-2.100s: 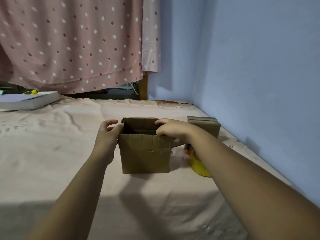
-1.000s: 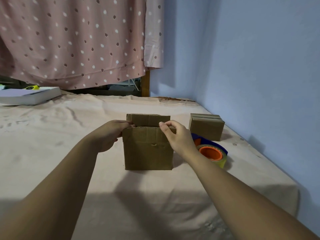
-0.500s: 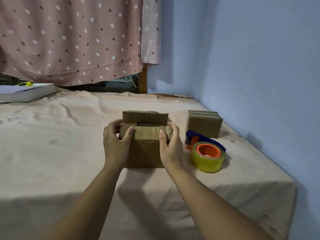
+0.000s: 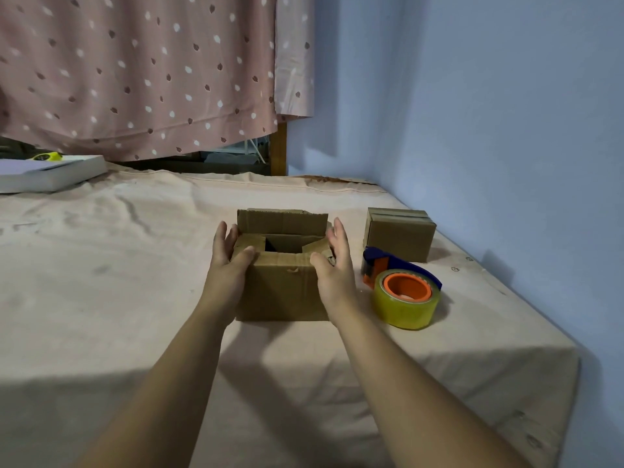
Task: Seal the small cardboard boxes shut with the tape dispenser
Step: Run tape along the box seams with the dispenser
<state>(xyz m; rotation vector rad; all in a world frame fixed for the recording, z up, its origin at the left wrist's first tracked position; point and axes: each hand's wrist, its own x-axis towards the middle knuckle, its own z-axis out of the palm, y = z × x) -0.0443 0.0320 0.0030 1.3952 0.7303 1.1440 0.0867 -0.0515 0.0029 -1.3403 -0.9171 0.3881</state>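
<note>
An unsealed small cardboard box stands mid-table, its far flap upright and its side flaps folded partly inward, leaving a dark gap on top. My left hand lies against its left side with straight fingers, thumb on the front top edge. My right hand mirrors it on the right side, fingers straight, thumb on the front edge. To the right lies the tape dispenser, blue and orange with a yellowish clear tape roll. Behind it sits a second cardboard box, closed, with tape across its top.
A pinkish cloth covers the table; its right edge drops off near the blue wall. A white flat box with a yellow object on it lies far left. A dotted curtain hangs behind.
Both hands slid from the box's front face out to its sides and opened flat. The front flap that was held closed is down, and the box top now shows a gap.
</note>
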